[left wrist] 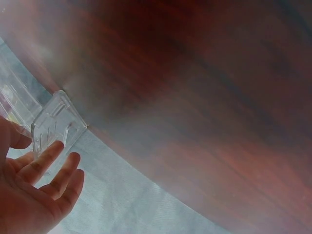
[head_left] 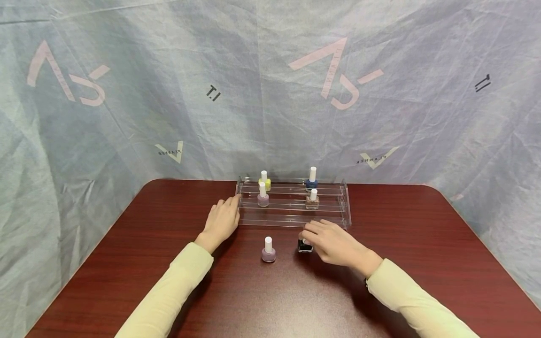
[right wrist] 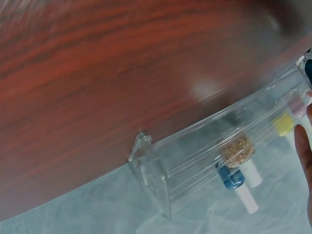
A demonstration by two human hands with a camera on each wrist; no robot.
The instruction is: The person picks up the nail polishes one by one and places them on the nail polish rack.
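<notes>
My right hand [head_left: 331, 241] grips a dark nail polish bottle [head_left: 305, 246] by its top, low over the table before the rack; the fingers cover its cap. In the right wrist view only a corner of that bottle [right wrist: 308, 68] shows at the right edge. My left hand [head_left: 221, 218] touches the left end of a clear acrylic rack [head_left: 291, 218], its fingers loosely extended along the end panel [left wrist: 58, 119]. A mauve nail polish bottle [head_left: 268, 253] with a white cap stands upright on the table between the hands.
On the rack's upper tiers stand yellow [head_left: 265, 183], blue [head_left: 312, 184], mauve [head_left: 263, 200] and glittery [head_left: 312, 203] nail polish bottles, all white-capped. The rack sits near the back edge of the dark red table [head_left: 253, 305]. A printed grey cloth [head_left: 262, 117] hangs behind.
</notes>
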